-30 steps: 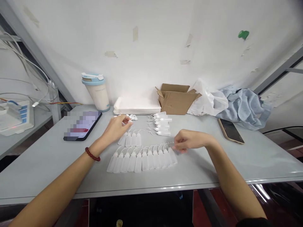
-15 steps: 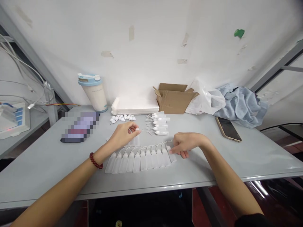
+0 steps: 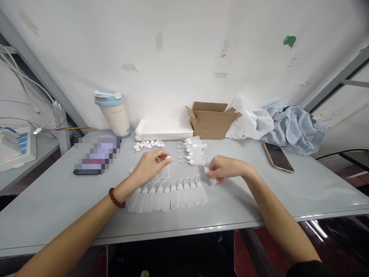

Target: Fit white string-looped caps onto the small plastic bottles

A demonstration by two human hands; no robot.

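Note:
A row of several small translucent squeeze bottles (image 3: pixel 167 195) lies side by side on the grey table (image 3: pixel 259 200). My right hand (image 3: pixel 223 168) holds one small bottle (image 3: pixel 210 175) lifted just off the row's right end. My left hand (image 3: pixel 152 164) pinches a small white cap (image 3: pixel 168 157) above a second short group of bottles (image 3: pixel 163 173). A pile of loose white caps (image 3: pixel 148 144) lies behind my left hand. Several capped bottles (image 3: pixel 194 152) lie stacked behind the row.
A dark tablet (image 3: pixel 96 159) lies at the left, a blue-lidded cup (image 3: pixel 113 113) and white trays (image 3: pixel 163 130) at the back. A cardboard box (image 3: pixel 211 120), plastic bag (image 3: pixel 250 121), blue cloth (image 3: pixel 294 127) and phone (image 3: pixel 277 157) sit at the right.
My right hand picked the end bottle out of the row and raised it. My left hand drew back from the cap pile with a cap in its fingers.

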